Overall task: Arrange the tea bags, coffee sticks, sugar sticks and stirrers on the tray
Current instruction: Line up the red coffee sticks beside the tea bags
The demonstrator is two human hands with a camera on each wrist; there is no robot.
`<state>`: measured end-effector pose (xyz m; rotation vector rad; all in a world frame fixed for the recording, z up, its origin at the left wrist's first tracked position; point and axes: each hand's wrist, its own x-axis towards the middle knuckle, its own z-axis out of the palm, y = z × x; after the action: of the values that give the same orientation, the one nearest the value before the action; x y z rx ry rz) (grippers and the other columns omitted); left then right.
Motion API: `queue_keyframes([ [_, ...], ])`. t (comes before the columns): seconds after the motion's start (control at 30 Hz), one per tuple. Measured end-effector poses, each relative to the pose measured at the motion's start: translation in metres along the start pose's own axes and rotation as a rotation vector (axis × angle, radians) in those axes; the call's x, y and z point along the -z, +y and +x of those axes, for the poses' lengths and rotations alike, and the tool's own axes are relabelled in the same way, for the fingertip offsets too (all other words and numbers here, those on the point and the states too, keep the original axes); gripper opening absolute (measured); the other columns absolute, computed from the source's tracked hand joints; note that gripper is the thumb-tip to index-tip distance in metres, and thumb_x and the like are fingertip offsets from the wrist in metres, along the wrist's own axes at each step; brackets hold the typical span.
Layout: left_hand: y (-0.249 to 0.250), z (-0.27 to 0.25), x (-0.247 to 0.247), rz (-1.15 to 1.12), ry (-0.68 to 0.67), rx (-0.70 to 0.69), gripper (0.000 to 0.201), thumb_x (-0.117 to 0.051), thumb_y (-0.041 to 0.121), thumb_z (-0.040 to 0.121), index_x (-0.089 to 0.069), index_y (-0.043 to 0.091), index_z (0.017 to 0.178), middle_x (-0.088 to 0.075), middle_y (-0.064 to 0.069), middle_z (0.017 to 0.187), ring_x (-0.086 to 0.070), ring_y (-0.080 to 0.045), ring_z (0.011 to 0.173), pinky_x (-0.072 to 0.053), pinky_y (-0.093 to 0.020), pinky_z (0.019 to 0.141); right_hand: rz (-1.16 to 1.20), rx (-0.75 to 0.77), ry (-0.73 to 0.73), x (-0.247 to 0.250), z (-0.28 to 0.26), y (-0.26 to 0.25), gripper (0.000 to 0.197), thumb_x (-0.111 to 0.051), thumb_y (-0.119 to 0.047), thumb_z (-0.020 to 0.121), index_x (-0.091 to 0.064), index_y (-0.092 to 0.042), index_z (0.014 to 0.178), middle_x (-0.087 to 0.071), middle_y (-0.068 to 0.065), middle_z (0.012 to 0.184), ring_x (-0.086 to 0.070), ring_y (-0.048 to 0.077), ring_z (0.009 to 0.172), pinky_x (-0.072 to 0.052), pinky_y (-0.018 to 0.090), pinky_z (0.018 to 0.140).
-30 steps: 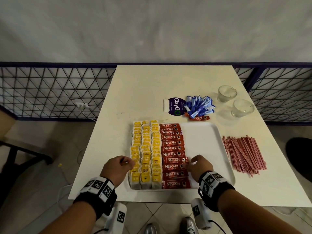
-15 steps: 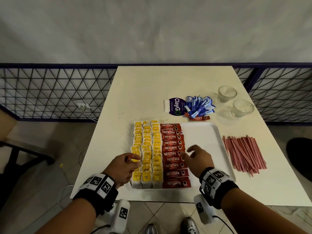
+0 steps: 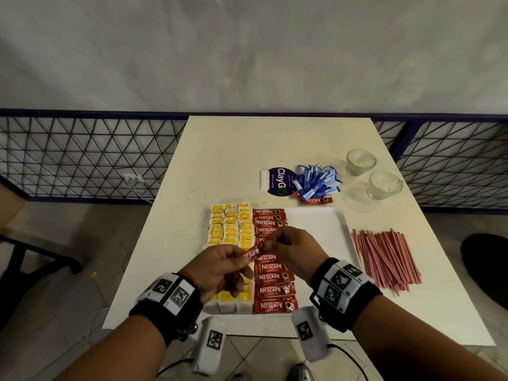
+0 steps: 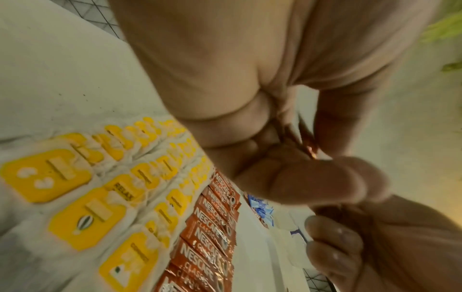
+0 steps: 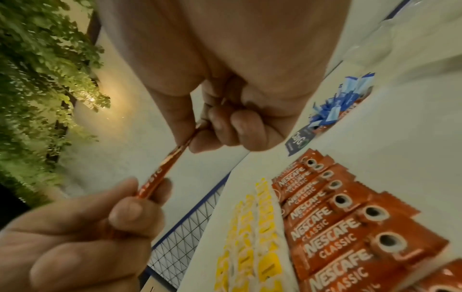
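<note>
A white tray (image 3: pixel 319 229) holds three columns of yellow tea bags (image 3: pixel 230 229) on its left and a column of red coffee sticks (image 3: pixel 270 290) beside them. Above the tray, one red coffee stick (image 3: pixel 254 253) (image 5: pixel 162 170) is lifted, pinched at its two ends by my left hand (image 3: pixel 220 268) and my right hand (image 3: pixel 294 251). In the left wrist view its edge (image 4: pixel 308 144) shows between the fingers. Blue sugar sticks (image 3: pixel 317 181) lie in a heap beyond the tray. Red stirrers (image 3: pixel 384 257) lie in a pile to the tray's right.
Two glass cups (image 3: pixel 360 162) (image 3: pixel 384 184) stand at the table's far right. A purple ClayGo sticker (image 3: pixel 279 181) and a loose coffee stick (image 3: pixel 316 200) lie by the sugar heap. A wire fence (image 3: pixel 82 155) runs behind the table (image 3: pixel 247 149).
Both hands rose from the near part of the tray. They came together over the coffee column and now hold one coffee stick between them.
</note>
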<state>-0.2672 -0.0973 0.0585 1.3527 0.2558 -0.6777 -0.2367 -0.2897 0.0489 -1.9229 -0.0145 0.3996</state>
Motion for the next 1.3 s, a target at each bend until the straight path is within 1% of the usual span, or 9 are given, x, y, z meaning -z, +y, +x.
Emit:
queue_keyframes([
  [0.2, -0.004, 0.009, -0.001, 0.143, 0.139, -0.063, 0.007, -0.053, 0.004, 0.095, -0.056, 0.0, 0.091, -0.064, -0.011, 0.063, -0.053, -0.02, 0.041, -0.043, -0.025, 0.041, 0.163, -0.128, -0.041, 0.009, -0.001, 0.016, 0.01, -0.069, -0.023, 0.084, -0.066, -0.016, 0.078, -0.059, 0.008, 0.072, -0.046, 0.022, 0.058, -0.04, 0.034, 0.056],
  [0.4, -0.014, 0.015, 0.005, 0.367, 0.229, -0.02, 0.019, -0.054, 0.022, 0.097, -0.061, 0.004, 0.094, -0.067, -0.008, 0.07, -0.055, -0.021, 0.045, -0.042, -0.026, 0.043, 0.289, -0.291, -0.016, 0.02, -0.006, 0.032, 0.006, -0.067, -0.007, 0.084, -0.064, -0.002, 0.086, -0.064, 0.009, 0.07, -0.041, 0.012, 0.044, -0.032, 0.024, 0.043],
  [0.47, -0.024, 0.018, 0.027, 0.608, 0.384, 0.036, 0.027, -0.053, 0.033, 0.096, -0.063, 0.009, 0.092, -0.07, -0.007, 0.079, -0.059, -0.023, 0.054, -0.045, -0.028, 0.049, 0.295, -0.401, -0.017, 0.025, -0.011, 0.049, 0.006, -0.063, -0.001, 0.082, -0.063, 0.001, 0.088, -0.066, 0.013, 0.074, -0.034, 0.013, 0.044, -0.025, 0.024, 0.045],
  [0.6, -0.047, 0.019, 0.057, 1.077, 0.597, 0.164, 0.025, -0.051, 0.044, 0.093, -0.061, 0.022, 0.089, -0.069, -0.002, 0.1, -0.062, -0.025, 0.098, -0.043, -0.026, 0.076, 0.21, -0.576, -0.028, 0.023, -0.02, 0.082, 0.008, -0.062, 0.0, 0.082, -0.064, -0.002, 0.089, -0.069, 0.017, 0.083, -0.032, 0.012, 0.041, -0.023, 0.021, 0.045],
  [0.83, -0.066, 0.022, 0.068, 1.107, 0.638, 0.236, 0.02, -0.049, 0.04, 0.095, -0.059, 0.023, 0.089, -0.068, -0.004, 0.108, -0.06, -0.025, 0.103, -0.039, -0.024, 0.074, 0.048, -0.62, 0.015, 0.008, -0.016, 0.098, 0.004, -0.07, -0.011, 0.082, -0.066, -0.011, 0.082, -0.065, 0.008, 0.076, -0.041, 0.011, 0.045, -0.035, 0.023, 0.046],
  [0.93, -0.07, 0.022, 0.072, 1.094, 0.641, 0.238, 0.025, -0.047, 0.044, 0.095, -0.055, 0.024, 0.083, -0.068, -0.005, 0.104, -0.061, -0.026, 0.1, -0.039, -0.025, 0.073, -0.111, -0.601, 0.081, 0.001, -0.015, 0.096, 0.008, -0.07, -0.024, 0.083, -0.066, -0.017, 0.081, -0.065, 0.0, 0.077, -0.058, 0.015, 0.069, -0.049, 0.029, 0.066],
  [1.07, -0.07, 0.022, 0.074, 1.1, 0.622, 0.255, 0.03, -0.045, 0.047, 0.096, -0.057, 0.022, 0.084, -0.068, -0.005, 0.102, -0.061, -0.026, 0.099, -0.04, -0.025, 0.073, -0.289, -0.585, 0.116, -0.004, -0.016, 0.09, 0.015, -0.068, -0.035, 0.083, -0.064, -0.02, 0.085, -0.067, -0.001, 0.088, -0.063, 0.017, 0.085, -0.053, 0.032, 0.083],
  [1.17, -0.07, 0.022, 0.075, 1.112, 0.589, 0.271, 0.027, -0.046, 0.047, 0.095, -0.057, 0.023, 0.086, -0.068, -0.003, 0.102, -0.062, -0.025, 0.098, -0.042, -0.025, 0.073, -0.384, -0.583, 0.096, -0.006, -0.017, 0.084, 0.018, -0.065, -0.036, 0.085, -0.065, -0.02, 0.092, -0.066, 0.0, 0.093, -0.063, 0.017, 0.089, -0.053, 0.031, 0.084],
  [1.3, -0.072, 0.024, 0.079, 1.045, 0.554, 0.278, 0.014, -0.056, 0.035, 0.089, -0.063, 0.024, 0.09, -0.069, -0.004, 0.098, -0.066, -0.026, 0.088, -0.056, -0.031, 0.075, -0.469, -0.579, 0.074, -0.006, -0.016, 0.079, 0.022, -0.062, -0.038, 0.087, -0.066, -0.018, 0.095, -0.067, 0.0, 0.095, -0.062, 0.016, 0.088, -0.051, 0.027, 0.078],
])
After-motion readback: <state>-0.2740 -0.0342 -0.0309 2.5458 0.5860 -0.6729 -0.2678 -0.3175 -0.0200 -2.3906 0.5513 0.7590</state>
